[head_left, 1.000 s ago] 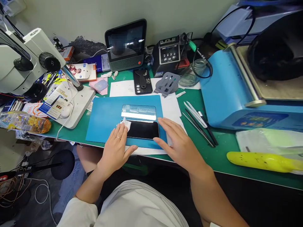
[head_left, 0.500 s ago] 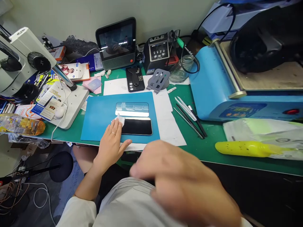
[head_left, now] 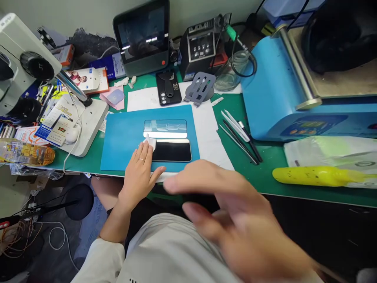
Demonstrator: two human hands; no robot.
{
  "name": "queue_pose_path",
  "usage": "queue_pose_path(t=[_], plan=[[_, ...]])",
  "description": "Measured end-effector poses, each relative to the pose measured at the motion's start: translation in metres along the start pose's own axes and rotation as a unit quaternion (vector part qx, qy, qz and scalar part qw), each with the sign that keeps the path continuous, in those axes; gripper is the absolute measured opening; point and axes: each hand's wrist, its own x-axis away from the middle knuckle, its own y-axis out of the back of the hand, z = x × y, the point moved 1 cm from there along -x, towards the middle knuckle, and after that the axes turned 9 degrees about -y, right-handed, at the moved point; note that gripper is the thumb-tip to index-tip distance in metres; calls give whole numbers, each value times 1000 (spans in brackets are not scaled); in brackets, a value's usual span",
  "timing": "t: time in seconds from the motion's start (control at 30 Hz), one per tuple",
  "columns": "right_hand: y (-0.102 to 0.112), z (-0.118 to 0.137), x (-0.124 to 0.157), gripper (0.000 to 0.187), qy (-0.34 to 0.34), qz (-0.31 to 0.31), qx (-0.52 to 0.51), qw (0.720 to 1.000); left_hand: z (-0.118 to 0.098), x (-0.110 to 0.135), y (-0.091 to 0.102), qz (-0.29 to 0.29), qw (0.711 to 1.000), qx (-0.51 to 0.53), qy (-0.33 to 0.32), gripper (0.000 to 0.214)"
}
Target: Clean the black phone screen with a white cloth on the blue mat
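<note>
the black-faced phone point(head_left: 174, 151), long axis left-to-right, lies just right of the nearer left hand point(head_left: 138, 173), flat on a white wipe point(head_left: 152, 144); right hand point(head_left: 244, 220), thumb and forefinger apart.

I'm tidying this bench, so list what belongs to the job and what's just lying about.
In the job, apparently: white wipe under the left hand, black-screened phone, clear panel, blue mat.

Seemingly lying about: soldering iron, glass jar, white-and-orange box.

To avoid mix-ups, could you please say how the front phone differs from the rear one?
The front phone lies screen up; the rear phone lies back up, camera lenses showing. The front phone is on the blue mat; the rear phone lies partly on white paper. Both look black.
</note>
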Motion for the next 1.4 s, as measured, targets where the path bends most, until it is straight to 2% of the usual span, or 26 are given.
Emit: queue_pose_path(t=[0.07,0.1,0.13,0.23,0.27,0.33,0.47,0.57,0.63,0.77,0.9,1.13,1.2,1.4], plan=[[-4,-30,-60,56,44,-28,-7,999,0,1,2,4,1000,-8,-5,72],[-6,-45,-75,59,38,-57,20,997,0,1,2,4,1000,-12,-7,72],[-9,-61,-80,57,2,-84,63,995,0,0,2,3,1000,-17,-8,72],[-21,-102,-66,50,-108,-110,156,976,1,-7,1,6,999,-31,-1,73],[-24,-112,-59,52,-137,-94,166,972,1,-9,1,8,999,-36,4,72],[-30,-122,-48,58,-154,-56,162,973,1,-11,2,13,999,-47,11,73],[-32,-121,-44,66,-150,-8,150,977,-3,2,4,19,998,-58,-2,73],[-32,-118,-45,75,-151,6,167,974,-8,16,7,18,998,-62,-15,72],[-33,-117,-45,78,-129,7,189,973,-10,19,8,13,998,-64,-15,70],[-35,-114,-47,74,-77,-6,227,971,-9,4,8,19,998,-64,-7,70],[-34,-112,-48,71,-59,-3,242,968,-9,-8,5,23,997,-72,-8,72],[-34,-116,-45,71,-51,12,260,964,-19,28,14,25,998,-62,-10,72],[-34,-115,-44,69,-53,14,268,962,-18,31,19,33,998,-50,-14,68],[-35,-114,-42,63,-56,36,276,959,-5,7,18,37,998,-45,-20,62]])
